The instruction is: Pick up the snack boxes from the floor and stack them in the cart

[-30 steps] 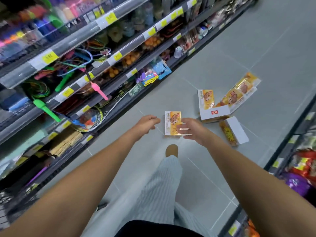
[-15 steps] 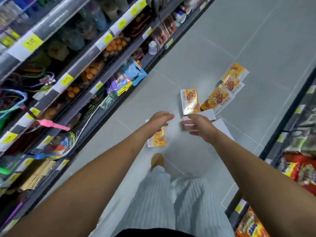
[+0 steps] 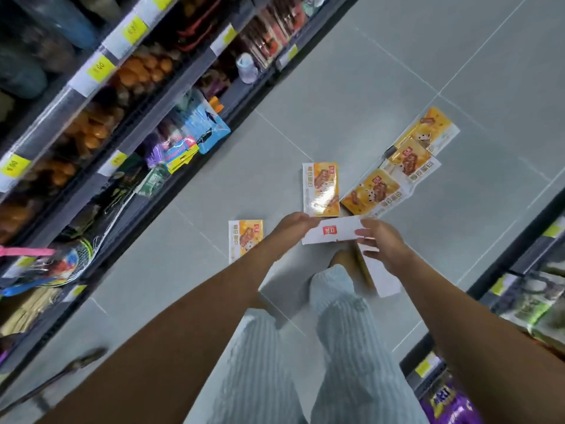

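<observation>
Both hands have reached the white rectangular carton (image 3: 331, 231) since the earlier frame; at centre frame we see left hand (image 3: 290, 229) and right hand (image 3: 383, 244) clasping its ends. Glossy orange cartons (image 3: 321, 188) lie above it, blurred.

Shop aisle seen from above: the left hand (image 3: 290, 229) and right hand (image 3: 380, 244) hold a white-sided snack box (image 3: 331, 232) by its two ends. Further orange boxes (image 3: 321, 188) lie scattered on the grey tiled floor (image 3: 397, 71), one just beside the left forearm. Stocked shelves (image 3: 91, 117) line both sides.
</observation>
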Demonstrator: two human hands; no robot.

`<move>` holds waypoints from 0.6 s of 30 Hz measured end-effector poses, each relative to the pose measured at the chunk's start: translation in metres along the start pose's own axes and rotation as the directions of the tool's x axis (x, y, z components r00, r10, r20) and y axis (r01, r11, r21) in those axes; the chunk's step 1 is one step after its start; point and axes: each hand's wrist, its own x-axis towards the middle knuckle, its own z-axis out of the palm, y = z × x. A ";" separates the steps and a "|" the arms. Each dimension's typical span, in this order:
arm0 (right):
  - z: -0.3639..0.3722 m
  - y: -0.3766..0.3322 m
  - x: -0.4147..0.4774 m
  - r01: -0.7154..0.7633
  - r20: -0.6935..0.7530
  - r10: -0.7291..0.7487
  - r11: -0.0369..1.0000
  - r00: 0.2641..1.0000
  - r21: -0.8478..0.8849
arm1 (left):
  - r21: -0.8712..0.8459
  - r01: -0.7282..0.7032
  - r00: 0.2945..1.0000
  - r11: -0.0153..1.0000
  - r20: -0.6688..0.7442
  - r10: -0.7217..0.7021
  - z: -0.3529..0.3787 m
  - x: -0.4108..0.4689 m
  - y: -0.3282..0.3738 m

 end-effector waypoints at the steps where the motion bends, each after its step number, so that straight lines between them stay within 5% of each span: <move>1: -0.010 -0.003 0.019 -0.012 0.000 0.012 1.000 1.000 -0.002 | -0.007 0.004 1.000 1.000 -0.001 -0.004 0.009 0.016 0.005; 18: -0.022 0.080 0.302 -0.281 -0.103 0.275 0.958 0.956 -0.052 | -0.041 0.242 0.967 0.970 -0.069 -0.244 0.097 0.309 -0.087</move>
